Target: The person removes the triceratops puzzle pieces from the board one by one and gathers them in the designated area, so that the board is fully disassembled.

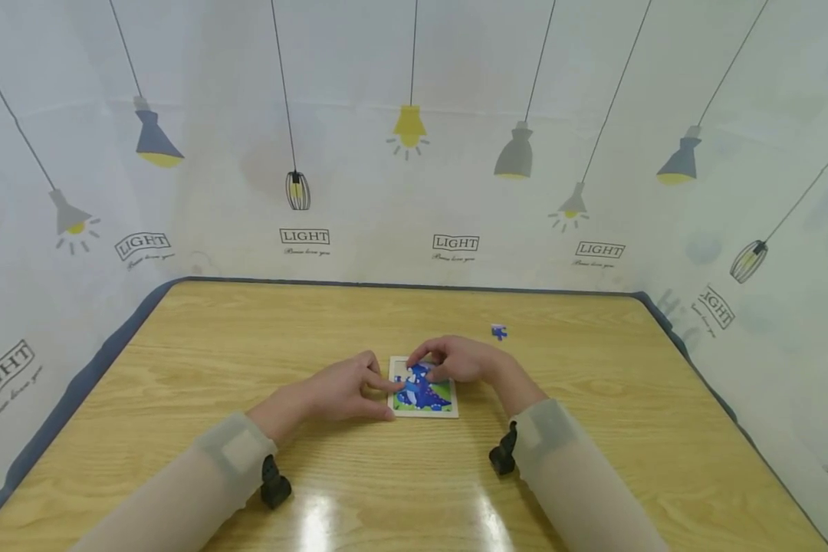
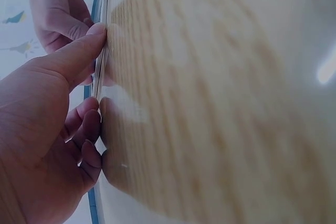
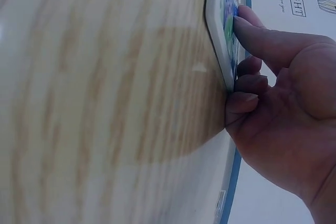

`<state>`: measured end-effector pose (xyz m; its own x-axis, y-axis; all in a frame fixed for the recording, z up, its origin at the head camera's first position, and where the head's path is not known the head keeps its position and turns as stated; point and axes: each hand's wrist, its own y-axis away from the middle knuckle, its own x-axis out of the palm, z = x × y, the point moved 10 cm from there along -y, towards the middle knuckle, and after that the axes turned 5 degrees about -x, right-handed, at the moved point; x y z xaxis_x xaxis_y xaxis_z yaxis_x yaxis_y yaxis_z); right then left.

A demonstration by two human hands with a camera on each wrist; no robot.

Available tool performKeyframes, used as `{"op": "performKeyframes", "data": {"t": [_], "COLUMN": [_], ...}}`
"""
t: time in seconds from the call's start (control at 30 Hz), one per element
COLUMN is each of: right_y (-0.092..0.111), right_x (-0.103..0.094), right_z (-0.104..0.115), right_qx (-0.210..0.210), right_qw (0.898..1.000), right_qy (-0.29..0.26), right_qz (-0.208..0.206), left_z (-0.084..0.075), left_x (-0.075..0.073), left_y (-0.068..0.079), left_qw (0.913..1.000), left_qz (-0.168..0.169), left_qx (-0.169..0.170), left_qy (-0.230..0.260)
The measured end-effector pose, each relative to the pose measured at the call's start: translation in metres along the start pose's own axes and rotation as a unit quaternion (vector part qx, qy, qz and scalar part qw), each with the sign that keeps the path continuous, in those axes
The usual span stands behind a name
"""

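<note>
A small jigsaw puzzle with a blue dinosaur picture lies on the table in a pale frame. Its upper left shows a bare patch. My left hand is at the frame's left side, index finger stretched onto the picture and thumb at the lower left corner. From the upper right, my right hand reaches over the puzzle, index fingertip near the bare patch and thumb on the picture. In the right wrist view the other fingers bend beside the frame's edge. The left wrist view shows the puzzle edge-on.
One loose blue jigsaw piece lies on the wooden table, beyond the right hand. A wall covering printed with lamps rises behind the table's far edge and along both sides.
</note>
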<state>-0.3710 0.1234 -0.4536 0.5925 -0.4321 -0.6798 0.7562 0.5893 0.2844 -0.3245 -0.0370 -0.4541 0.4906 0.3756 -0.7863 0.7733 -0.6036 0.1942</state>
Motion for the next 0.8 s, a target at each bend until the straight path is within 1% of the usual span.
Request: {"op": "performKeyframes", "data": {"t": [0.17,0.33,0.63,0.8], "right_y": [0.001,0.0007,-0.0014,-0.0019], "right_x": [-0.0005,-0.0009,0.002,0.0024], "right_z": [-0.0002,-0.0017,0.0012,0.0009], "right_qx": [0.004,-0.001,-0.047,-0.056], "right_qw": [1.0,1.0,0.998,0.997], "right_qy": [-0.013,-0.018,-0.044,-0.055], "right_qz": [-0.01,-0.02,-0.008,-0.008], "left_z": [-0.0006,-0.0012,-0.0025,-0.0016], "left_x": [-0.0007,-0.0014,-0.0023,-0.0019], "left_y": [0.0006,0.0013,0.0017,0.0019], "left_qw": [1.0,0.9999,0.9999,0.9998], "left_qz": [0.001,0.002,0.0,0.0], "left_qx": [-0.005,-0.011,-0.013,-0.017], "left_qy": [0.001,0.006,0.005,0.007]}}
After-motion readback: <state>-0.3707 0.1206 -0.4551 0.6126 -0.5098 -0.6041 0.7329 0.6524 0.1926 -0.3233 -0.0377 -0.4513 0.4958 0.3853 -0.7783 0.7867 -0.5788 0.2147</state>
